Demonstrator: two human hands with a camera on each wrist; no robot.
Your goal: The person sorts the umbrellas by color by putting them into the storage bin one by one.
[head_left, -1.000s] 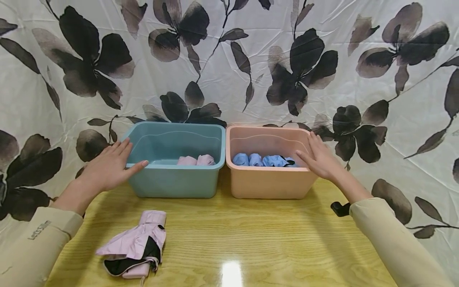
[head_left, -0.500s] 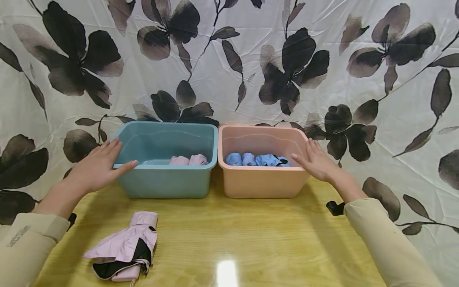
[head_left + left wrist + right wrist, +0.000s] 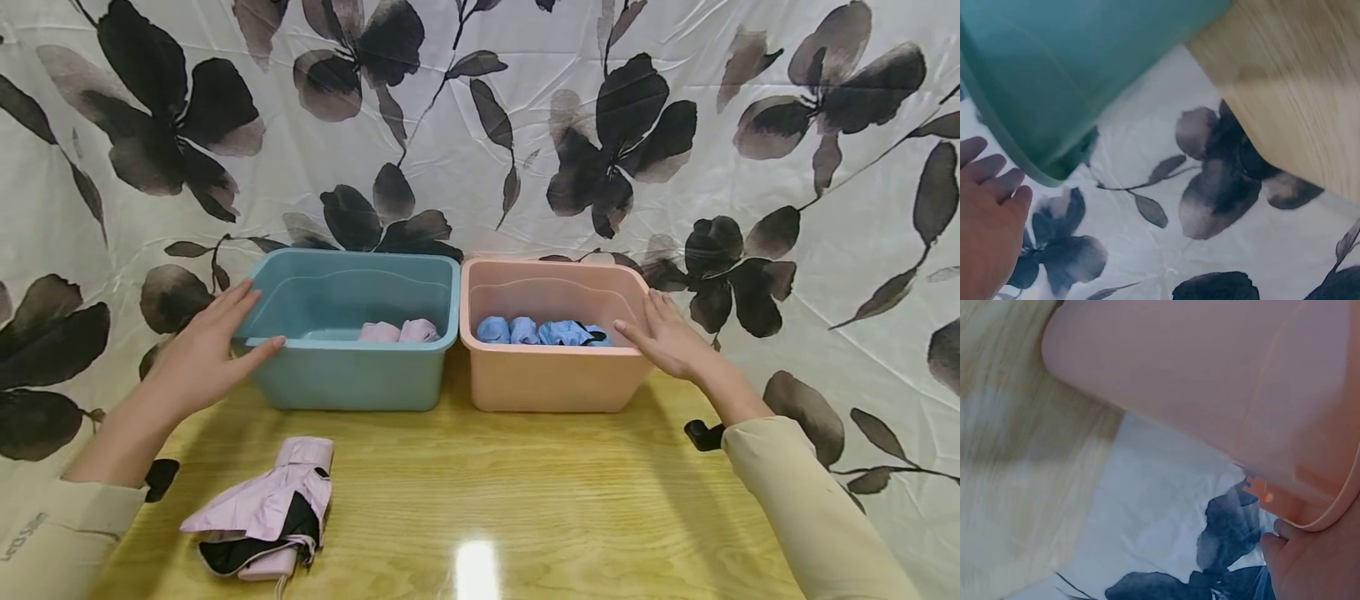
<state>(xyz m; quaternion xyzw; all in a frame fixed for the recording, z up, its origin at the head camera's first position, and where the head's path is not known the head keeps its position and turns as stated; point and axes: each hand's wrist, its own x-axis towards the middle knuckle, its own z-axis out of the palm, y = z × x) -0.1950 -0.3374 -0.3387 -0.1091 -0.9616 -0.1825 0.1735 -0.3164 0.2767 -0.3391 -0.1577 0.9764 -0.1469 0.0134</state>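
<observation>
A teal plastic bin (image 3: 345, 379) stands at the back of the table, with two rolled pale pink bundles (image 3: 398, 332) inside. My left hand (image 3: 198, 354) is at its left end, fingers straight along the outside and thumb over the front rim corner. Right beside it stands a peach bin (image 3: 555, 382) holding several blue bundles (image 3: 551, 332). At its right end is my right hand (image 3: 678, 342), fingers extended along the outer side and thumb over the rim. A pink folding umbrella (image 3: 273, 508) with black lining, loosely folded, lies at the front left, apart from both hands.
The yellow wood-grain table (image 3: 525, 492) extends in front of the bins. Behind them hangs a white cloth (image 3: 510, 100) with dark flowers. The two bins stand side by side, their rims nearly touching.
The head view has shifted a little. My left hand has turned slightly at the teal bin's left end, its fingers closer together. The right hand, bins and umbrella look unchanged.
</observation>
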